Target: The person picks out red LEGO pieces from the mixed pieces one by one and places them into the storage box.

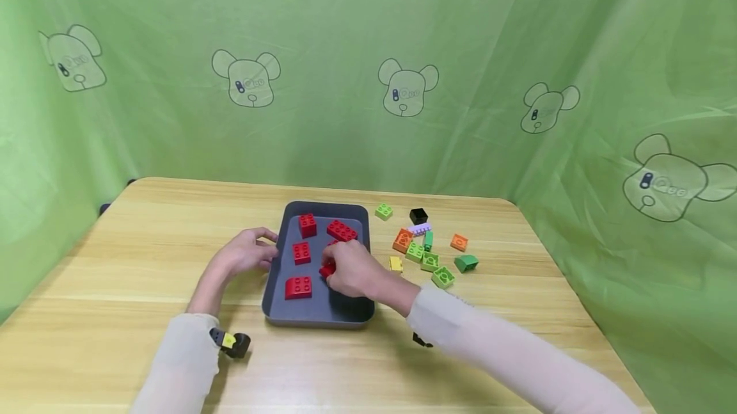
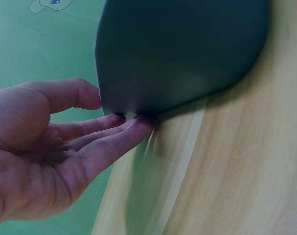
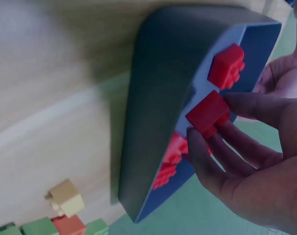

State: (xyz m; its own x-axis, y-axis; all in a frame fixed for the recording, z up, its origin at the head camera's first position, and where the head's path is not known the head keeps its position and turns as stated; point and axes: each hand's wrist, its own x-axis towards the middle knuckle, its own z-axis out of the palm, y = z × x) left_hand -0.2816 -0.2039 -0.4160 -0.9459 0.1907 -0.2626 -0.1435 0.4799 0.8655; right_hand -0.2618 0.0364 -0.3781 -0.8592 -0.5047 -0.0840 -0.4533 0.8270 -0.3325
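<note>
A dark grey tray (image 1: 319, 323) rests on the wooden table with several red building bricks (image 1: 298, 287) standing apart on its floor. My right hand (image 1: 354, 270) reaches over the tray's right side. It pinches a red brick (image 3: 207, 113) between thumb and fingertips, studs facing toward the palm in the right wrist view. Another red brick behind that hand is mostly hidden in the head view. At the tray's left side, my left hand (image 1: 246, 251) touches the outer wall. Its thumb and fairly straight fingers (image 2: 116, 139) meet the tray's edge in the left wrist view.
Loose bricks lie right of the tray: orange (image 1: 459, 242), lime green (image 1: 443, 277), dark green (image 1: 466, 263), yellow (image 1: 396, 265), purple (image 1: 420, 229) and black (image 1: 418, 215). A green curtain (image 1: 345, 132) hangs behind the table (image 1: 144, 260) and along its sides.
</note>
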